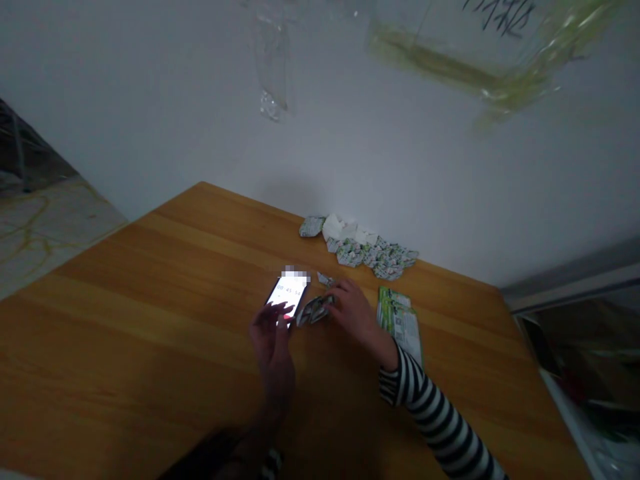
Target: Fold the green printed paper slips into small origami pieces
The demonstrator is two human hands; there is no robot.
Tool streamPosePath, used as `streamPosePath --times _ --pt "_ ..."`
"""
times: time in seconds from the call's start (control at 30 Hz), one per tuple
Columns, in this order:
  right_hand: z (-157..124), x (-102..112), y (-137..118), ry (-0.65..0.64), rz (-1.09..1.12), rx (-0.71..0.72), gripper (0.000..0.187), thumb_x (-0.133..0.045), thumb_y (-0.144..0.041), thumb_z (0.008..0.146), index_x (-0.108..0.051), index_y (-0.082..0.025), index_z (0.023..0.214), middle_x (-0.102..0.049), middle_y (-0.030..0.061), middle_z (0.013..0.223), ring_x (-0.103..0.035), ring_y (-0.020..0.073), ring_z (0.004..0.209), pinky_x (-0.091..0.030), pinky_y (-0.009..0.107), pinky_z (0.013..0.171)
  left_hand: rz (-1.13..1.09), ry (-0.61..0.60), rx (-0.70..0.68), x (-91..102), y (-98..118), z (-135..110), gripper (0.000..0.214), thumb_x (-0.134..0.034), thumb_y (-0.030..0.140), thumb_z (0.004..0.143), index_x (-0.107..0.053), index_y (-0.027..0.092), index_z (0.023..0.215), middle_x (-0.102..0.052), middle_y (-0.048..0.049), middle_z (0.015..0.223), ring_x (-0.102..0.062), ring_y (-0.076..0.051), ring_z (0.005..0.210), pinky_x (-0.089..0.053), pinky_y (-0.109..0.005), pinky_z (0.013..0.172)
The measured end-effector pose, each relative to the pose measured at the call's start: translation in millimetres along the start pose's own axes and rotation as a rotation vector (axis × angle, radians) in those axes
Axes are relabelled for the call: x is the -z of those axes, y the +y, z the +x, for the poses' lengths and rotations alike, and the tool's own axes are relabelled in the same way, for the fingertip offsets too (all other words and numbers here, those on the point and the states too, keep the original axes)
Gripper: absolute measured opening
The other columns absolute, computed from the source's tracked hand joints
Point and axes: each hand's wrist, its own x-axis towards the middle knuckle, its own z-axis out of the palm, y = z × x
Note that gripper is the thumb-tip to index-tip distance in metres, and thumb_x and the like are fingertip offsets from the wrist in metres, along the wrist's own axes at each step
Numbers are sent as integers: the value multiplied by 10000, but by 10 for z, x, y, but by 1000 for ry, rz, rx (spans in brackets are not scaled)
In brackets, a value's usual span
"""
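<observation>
A lit phone [289, 293] lies on the wooden table [125, 320], its screen showing a timer. My left hand [273, 337] hovers over the phone's near end with its fingers apart and curved, fingertips at the screen. My right hand [356, 313], in a black-and-white striped sleeve, is closed on a folded printed paper piece [314, 311] just right of the phone. Another small folded piece [325, 279] lies beside the phone's far corner.
A pile of folded printed paper pieces [367, 250] sits by the wall at the table's far edge. A stack of flat green-and-white sheets [400, 323] lies right of my right hand. Clear plastic bags [465, 60] hang on the wall above.
</observation>
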Motion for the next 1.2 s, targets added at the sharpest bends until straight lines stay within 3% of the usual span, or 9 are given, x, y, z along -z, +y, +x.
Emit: streamPosePath --times 0.1,0.2,0.33,0.47,0.6,0.73,0.93,1.07,1.2 --pt "-81 -108 17 -7 -22 5 231 -717 -210 834 -692 -207 1064 -612 94 1187 -531 259 1138 -431 418 1003 -4 -4 0 11 1 6 276 -660 316 868 -574 224 1114 -633 -59 1111 -651 -182 1000 -528 -271 804" --pt "-127 -190 59 20 -19 -10 184 -686 -145 835 -706 -208 1007 -596 100 1218 -521 265 1166 -453 420 996 88 -65 6 36 -18 24 267 -631 342 887 -581 219 1120 -626 -68 1117 -630 -200 1038 -514 -309 863" --pt "-183 -230 114 52 -32 -51 165 -623 -122 864 -716 -212 965 -615 98 1209 -528 263 1177 -458 446 1005 328 -391 30 72 -168 37 278 -559 351 926 -592 213 1166 -636 -100 1141 -626 -241 1070 -506 -409 939" --pt "-286 -199 127 149 39 -80 256 -563 -124 899 -690 -212 1102 -614 103 1277 -521 239 1239 -434 440 1060 649 -736 -320 113 -422 7 377 -499 201 919 -544 200 1293 -528 -149 1380 -459 -294 1342 -361 -538 1122" --pt "-534 -123 107 284 95 -148 320 -506 -158 928 -645 -234 1207 -596 97 1330 -522 226 1263 -414 440 1093 876 -863 -502 153 -584 -35 467 -457 141 896 -501 165 1361 -481 -197 1432 -332 -346 1436 -353 -603 1115" --pt "-956 -90 176 427 10 -272 316 -469 -198 946 -632 -187 1217 -601 123 1314 -512 243 1252 -395 457 1102 922 -919 -568 151 -638 -59 509 -426 94 883 -473 152 1387 -411 -214 1493 -295 -349 1458 -376 -595 1103" --pt "-1519 -230 534 584 -192 -454 357 -458 -319 958 -595 -179 1256 -543 153 1378 -446 303 1313 -346 523 1114 954 -873 -590 100 -706 -85 473 -446 118 885 -501 149 1354 -345 -222 1534 -253 -383 1469 -371 -607 1092" --pt "-1595 -364 710 596 -221 -548 548 -530 -401 916 -469 -147 1398 -398 202 1504 -362 353 1384 -335 558 1110 931 -852 -660 57 -744 -105 485 -414 117 895 -478 144 1375 -315 -226 1544 -232 -383 1475 -354 -597 1110" --pt "-1551 -459 799 620 -169 -543 526 -526 -400 912 -498 -161 1380 -415 196 1492 -372 348 1383 -331 543 1116 893 -857 -714 13 -812 -142 471 -403 134 912 -469 131 1378 -340 -233 1525 -289 -376 1453 -383 -585 1097"
